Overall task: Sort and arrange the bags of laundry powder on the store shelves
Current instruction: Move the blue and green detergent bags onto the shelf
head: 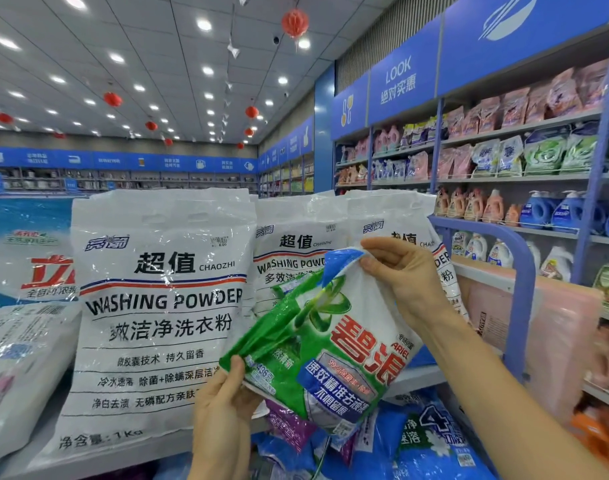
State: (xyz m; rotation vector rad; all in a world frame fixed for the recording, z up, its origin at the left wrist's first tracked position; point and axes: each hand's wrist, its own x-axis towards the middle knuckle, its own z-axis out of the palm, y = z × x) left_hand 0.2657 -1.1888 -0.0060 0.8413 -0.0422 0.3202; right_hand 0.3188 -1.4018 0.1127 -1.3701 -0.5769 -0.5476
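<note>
here, nearest the viewer, a green bag (330, 344) of laundry powder is held tilted in mid-air, above a loose heap of blue bags (431, 441) and one purple bag (289, 424). its lower left corner is pinched between the thumb and curled fingers of the left hand (223, 396); its blue top corner is pinched between the thumb and fingertips of the right hand (407, 275). the film is seen creased and sagging, so a soft, shifting and fairly light load in slick plastic is to be expected; a hold on the sealed edges, or support under the base, is judged safest. behind it, large white bags (157, 306) are stood upright in a row. farther off, wall shelves (517, 178) stocked with detergents are shown. the green bag's rear face and the left fingertips behind it are hidden, the heap is cut off below, and distant labels cannot be read.
</note>
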